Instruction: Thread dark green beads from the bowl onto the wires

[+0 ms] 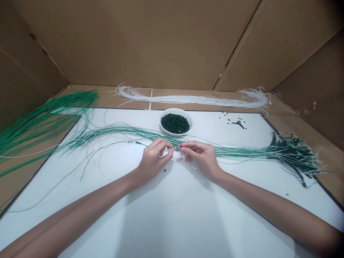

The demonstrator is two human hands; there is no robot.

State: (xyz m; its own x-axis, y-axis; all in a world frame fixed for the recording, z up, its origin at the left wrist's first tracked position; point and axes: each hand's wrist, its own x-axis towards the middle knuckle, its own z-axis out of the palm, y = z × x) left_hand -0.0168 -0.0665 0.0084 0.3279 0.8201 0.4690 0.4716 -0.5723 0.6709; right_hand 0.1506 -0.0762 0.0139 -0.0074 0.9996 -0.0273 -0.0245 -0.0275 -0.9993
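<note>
My left hand [154, 157] and my right hand [200, 154] meet fingertip to fingertip over the middle of a white board [172, 215]. Both pinch a thin cord where a long bundle of green and white cords [242, 152] runs across the board. A few dark beads [134, 142] sit on a cord just left of my left hand. One loose dark bead [165, 170] lies under my left hand. A white bowl [175, 122] full of dark green beads stands just beyond my hands.
Loose dark beads [238, 123] lie scattered at the back right of the board. White cords [193, 98] lie along the back on cardboard. More green cords [40, 122] spread out at the left. Beaded cord ends [292, 152] pile at the right. Cardboard walls [150, 43] enclose everything.
</note>
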